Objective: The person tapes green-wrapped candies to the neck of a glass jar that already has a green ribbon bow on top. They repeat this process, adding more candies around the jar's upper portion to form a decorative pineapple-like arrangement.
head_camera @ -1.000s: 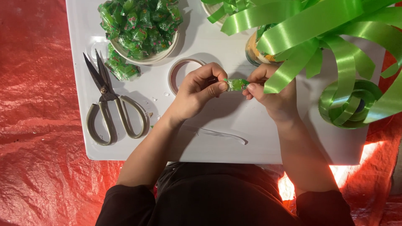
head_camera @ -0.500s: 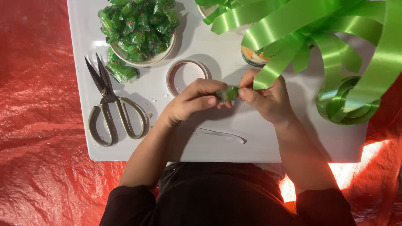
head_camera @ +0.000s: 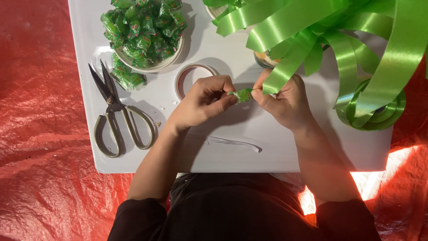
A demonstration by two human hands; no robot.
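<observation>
A red sheet point(head_camera: 40, 134) is seen spread under a white bench point(head_camera: 276, 156), at which a person in dark sleeves is seated. One mass of green ribbon point(head_camera: 312, 27) is looped across the bench's far right side, with one ribbon roll point(head_camera: 379, 111) lying flat near the right edge. One bowl point(head_camera: 149, 67) heaped with green-wrapped sweets is set at the far left, and a few more sweets point(head_camera: 129, 79) are spilled just beside it. One pair of scissors point(head_camera: 117, 117) is laid closed to the left of the forearms, blades pointing away from the person. One tape ring point(head_camera: 191, 76) is seen just beyond the left hand, and one thin white strip point(head_camera: 236, 143) lies on the bench between the forearms.

Both forearms are brought in from the near edge, angled toward each other, the wrists raised above the bench. The left hand point(head_camera: 203, 102) is curled, its thumb and fingertips pinched on one end of a single sweet point(head_camera: 244, 94). The right hand point(head_camera: 285, 100) is clenched on the sweet's other end, together with the end of one ribbon strand. The sweet is held between the two hands, above the middle of the bench.
</observation>
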